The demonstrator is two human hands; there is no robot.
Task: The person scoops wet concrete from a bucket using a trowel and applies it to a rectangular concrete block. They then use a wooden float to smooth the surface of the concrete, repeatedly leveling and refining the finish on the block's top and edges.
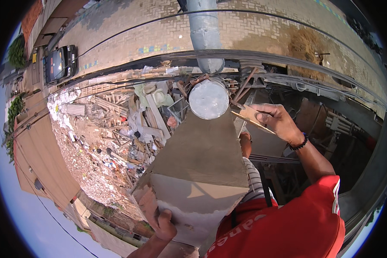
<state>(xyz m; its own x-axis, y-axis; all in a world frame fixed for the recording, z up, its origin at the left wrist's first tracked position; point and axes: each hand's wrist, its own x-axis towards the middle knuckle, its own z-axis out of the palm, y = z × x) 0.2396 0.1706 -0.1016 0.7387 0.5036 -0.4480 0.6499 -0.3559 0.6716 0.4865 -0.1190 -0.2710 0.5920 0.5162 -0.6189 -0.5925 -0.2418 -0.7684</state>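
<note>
My right hand (279, 122) grips a thin, flat wooden board (249, 114), with the thumb on its face. The board's narrow edge points toward a tapering ledge. Smooth grey plaster (198, 155) covers the far part of that ledge; nearer me its surface is pale and rough-edged (193, 195). My left hand (164, 225) is closed on the left side of the near part, its thumb on top and the other fingers mostly hidden. A round, whitish-grey disc-like top (209, 99) stands at the ledge's far end, left of the board.
Dark cables (253, 55) cross just beyond the disc, beside a thick grey pole (204, 32). Far below on the left lies a heap of rubble and timber (116, 124). A dark vehicle (60, 64) stands on the paved road. Right of the ledge is a shadowed drop with stacked pipes (342, 124).
</note>
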